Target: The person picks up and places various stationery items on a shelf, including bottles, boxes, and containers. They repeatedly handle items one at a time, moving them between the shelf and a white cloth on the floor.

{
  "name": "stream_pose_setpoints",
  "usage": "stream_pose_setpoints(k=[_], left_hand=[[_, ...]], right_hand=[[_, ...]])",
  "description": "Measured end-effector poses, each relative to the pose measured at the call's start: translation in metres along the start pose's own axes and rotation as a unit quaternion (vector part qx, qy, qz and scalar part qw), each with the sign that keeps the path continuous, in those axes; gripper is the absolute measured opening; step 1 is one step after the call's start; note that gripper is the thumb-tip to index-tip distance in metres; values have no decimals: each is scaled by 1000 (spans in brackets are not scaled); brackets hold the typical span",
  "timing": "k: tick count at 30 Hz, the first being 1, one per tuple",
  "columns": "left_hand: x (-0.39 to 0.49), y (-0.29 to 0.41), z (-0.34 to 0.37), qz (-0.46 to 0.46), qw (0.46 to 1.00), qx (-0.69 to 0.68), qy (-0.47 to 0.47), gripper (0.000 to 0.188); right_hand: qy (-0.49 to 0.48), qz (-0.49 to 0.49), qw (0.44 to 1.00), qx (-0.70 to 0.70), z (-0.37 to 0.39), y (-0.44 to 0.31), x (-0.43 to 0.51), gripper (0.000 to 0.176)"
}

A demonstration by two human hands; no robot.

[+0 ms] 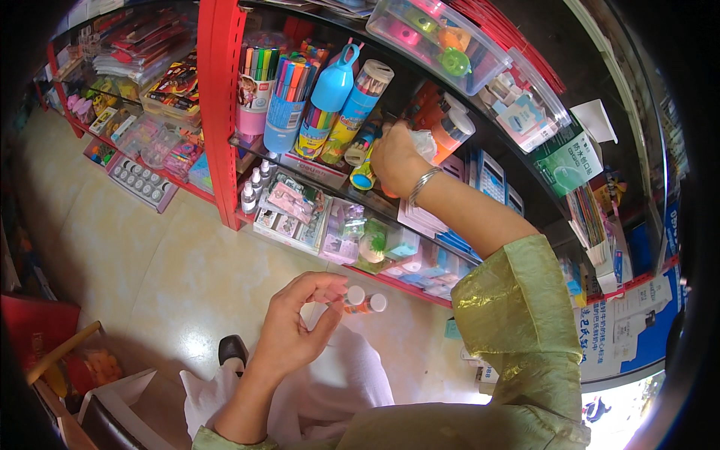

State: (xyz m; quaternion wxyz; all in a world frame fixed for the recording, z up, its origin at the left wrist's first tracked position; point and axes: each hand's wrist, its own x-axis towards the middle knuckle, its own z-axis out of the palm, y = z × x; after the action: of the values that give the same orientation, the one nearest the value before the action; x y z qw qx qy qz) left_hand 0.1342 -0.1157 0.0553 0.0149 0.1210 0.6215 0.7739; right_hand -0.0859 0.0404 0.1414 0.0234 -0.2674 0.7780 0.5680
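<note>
My right hand (396, 157), with a silver bracelet at its wrist, reaches onto the glass shelf. A crumpled white cloth or tissue (424, 145) shows beside its fingers, which are partly hidden. Left of that hand lie small yellow and blue tubes (363, 175); to its right are orange canisters with white lids (448, 135). Blue and yellow pencil tubes (358, 109) and tubs of felt-tip pens (290, 101) stand further left. My left hand (304, 320) hangs over the floor, fingers curved and apart, with nothing seen in it. Two white-capped orange containers (365, 301) appear just beyond its fingertips, lower down.
A red shelf post (219, 112) rises at the left. Clear plastic bins (444, 42) occupy the shelf above my right arm. Small spray bottles (248, 197) and boxed goods (292, 216) fill the lower shelf. A wooden handle (63, 352) juts out at lower left.
</note>
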Motion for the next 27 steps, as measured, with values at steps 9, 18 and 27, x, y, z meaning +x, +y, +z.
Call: stream_pose_setpoints(k=[9, 18, 27], left_hand=[[-2, 0, -3, -2, 1000, 1, -1, 31], [-1, 3, -2, 5, 1000, -8, -1, 32], [0, 0, -4, 0, 1000, -7, 7, 29]], right_hand=[[-59, -27, 998, 1, -3, -6, 9, 38], [-72, -51, 996, -2, 5, -7, 13, 43], [7, -39, 999, -29, 2, -12, -11, 30]])
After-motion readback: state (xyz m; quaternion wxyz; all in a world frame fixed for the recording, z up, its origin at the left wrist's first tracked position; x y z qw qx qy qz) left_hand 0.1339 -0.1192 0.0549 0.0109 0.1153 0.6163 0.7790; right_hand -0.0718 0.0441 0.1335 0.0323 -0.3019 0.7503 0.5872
